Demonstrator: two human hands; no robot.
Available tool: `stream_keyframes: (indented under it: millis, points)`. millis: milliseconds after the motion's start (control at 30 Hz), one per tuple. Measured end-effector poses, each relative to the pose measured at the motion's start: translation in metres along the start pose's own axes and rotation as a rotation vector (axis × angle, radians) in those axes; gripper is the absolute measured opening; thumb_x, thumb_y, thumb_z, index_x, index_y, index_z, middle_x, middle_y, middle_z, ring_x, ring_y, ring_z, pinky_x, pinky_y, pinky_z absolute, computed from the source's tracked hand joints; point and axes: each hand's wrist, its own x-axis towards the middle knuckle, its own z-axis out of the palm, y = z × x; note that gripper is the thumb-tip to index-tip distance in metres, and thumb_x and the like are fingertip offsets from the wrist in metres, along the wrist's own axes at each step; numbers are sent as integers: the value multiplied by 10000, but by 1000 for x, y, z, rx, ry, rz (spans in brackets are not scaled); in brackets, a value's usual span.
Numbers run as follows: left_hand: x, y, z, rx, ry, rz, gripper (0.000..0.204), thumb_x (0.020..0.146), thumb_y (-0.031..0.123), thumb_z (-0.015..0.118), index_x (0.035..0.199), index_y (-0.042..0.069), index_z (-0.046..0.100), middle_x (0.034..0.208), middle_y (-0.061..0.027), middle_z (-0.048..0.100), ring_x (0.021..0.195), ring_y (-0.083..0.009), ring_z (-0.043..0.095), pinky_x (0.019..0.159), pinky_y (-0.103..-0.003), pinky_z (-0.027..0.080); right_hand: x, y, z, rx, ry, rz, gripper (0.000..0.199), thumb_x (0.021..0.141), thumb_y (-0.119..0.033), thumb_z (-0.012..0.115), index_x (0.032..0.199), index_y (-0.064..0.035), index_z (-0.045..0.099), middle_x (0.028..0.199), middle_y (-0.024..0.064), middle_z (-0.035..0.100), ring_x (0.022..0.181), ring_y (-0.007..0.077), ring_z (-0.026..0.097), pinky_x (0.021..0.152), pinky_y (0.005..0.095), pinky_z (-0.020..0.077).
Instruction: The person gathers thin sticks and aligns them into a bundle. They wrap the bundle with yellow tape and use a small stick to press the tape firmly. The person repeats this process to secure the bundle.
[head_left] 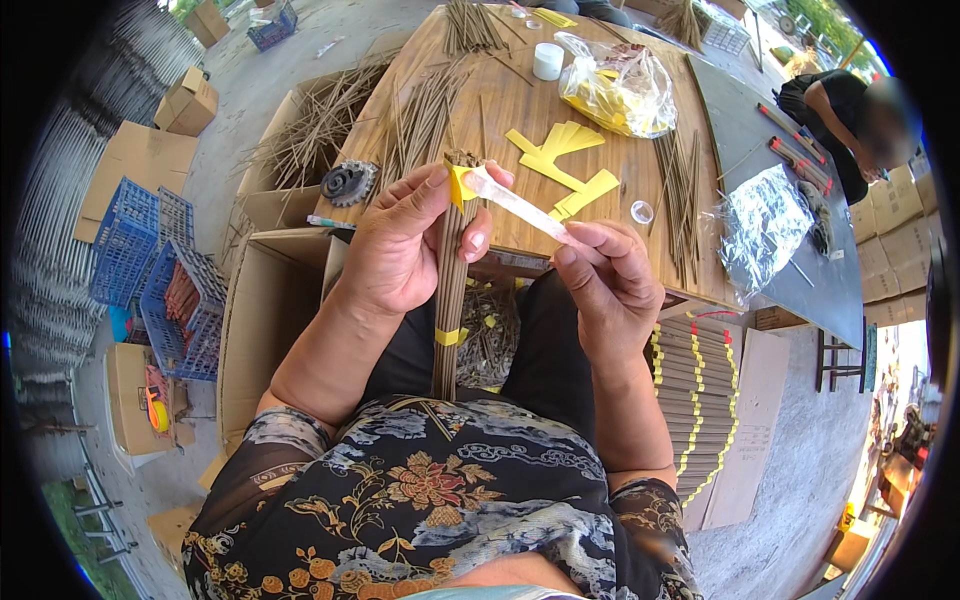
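Note:
My left hand (405,240) grips a long bundle of thin brown sticks (450,300), held upright against my lap. A yellow band circles the bundle low down, and a yellow paper strip (461,184) sits under my left thumb near its top. My right hand (605,285) pinches the end of a clear tape strip (515,205) that stretches from the yellow strip across to my fingers. Loose brown sticks (430,115) and cut yellow paper strips (560,160) lie on the wooden table (510,100) just beyond my hands.
A pile of banded stick bundles (695,390) lies at my right. Open cardboard boxes (265,320) and blue crates (150,270) stand on the left. On the table are a white tape roll (548,60) and a plastic bag (615,90). Another person (850,115) sits far right.

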Motion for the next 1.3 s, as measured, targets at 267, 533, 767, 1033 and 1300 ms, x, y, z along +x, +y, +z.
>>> stream_keyframes:
  millis: [267,533,767,1033,1300]
  points:
    - [0,3,-3,-10,-9,-20,305,907,221,452,1043,-32,556,1029,-161,566,652,-151,514,567,-265,425,-1,-3,-6,12,-5,21,193,775,37,619,963,0,594,925,41,509,783,77,522,650,176,429]
    - [4,-2,1,106,89,2,387,887,283,486,1070,-56,520,1053,-158,529,642,-124,471,531,-249,380,-6,-2,-18,58,38,-56,197,781,31,615,974,13,580,941,41,513,791,79,508,664,171,412]
    - [0,3,1,270,67,163,292,899,228,478,1007,-28,566,1024,-153,543,607,-128,460,526,-234,370,-16,65,-90,-341,519,272,162,824,-68,596,958,21,573,910,63,593,815,100,565,708,208,454]
    - [5,-15,10,485,30,180,339,920,237,427,1064,-61,500,1069,-165,497,619,-120,446,534,-220,374,-20,123,-114,-982,435,160,116,772,-122,623,860,-47,628,882,69,575,881,232,520,761,321,424]
    - [7,-23,12,407,81,116,275,895,202,499,1051,-22,530,998,-104,582,636,-104,505,553,-209,397,-13,112,-111,-1188,381,35,250,731,-109,645,967,-34,614,982,109,550,948,274,482,811,357,405]
